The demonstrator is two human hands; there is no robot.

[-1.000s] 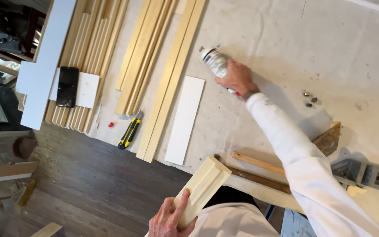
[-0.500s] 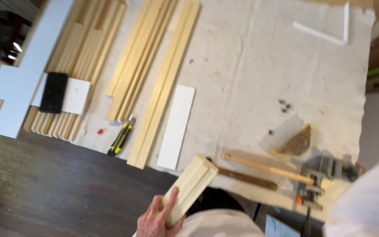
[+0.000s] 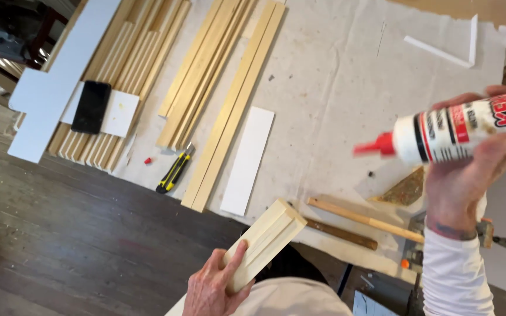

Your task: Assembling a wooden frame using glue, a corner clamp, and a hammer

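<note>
My right hand (image 3: 464,175) is raised at the right and grips a white glue bottle (image 3: 452,134) with a red nozzle that points left. My left hand (image 3: 212,287) at the bottom holds a pale wooden moulding piece (image 3: 265,240) by its lower end, its upper end tilted toward the work surface. Bottle and moulding are apart, with the nozzle well above and right of the wood.
A paper-covered surface (image 3: 335,88) carries long pale wood strips (image 3: 229,99), a white board (image 3: 248,159), a yellow-black utility knife (image 3: 174,169), a black phone (image 3: 91,106) on a white card, wooden-handled tools (image 3: 346,219) and a clamp (image 3: 487,234). Dark floorboards (image 3: 77,234) lie left.
My right hand has lifted the glue bottle off the surface and brought it up close at the right. My left hand keeps hold of the moulding piece. The view has shifted.
</note>
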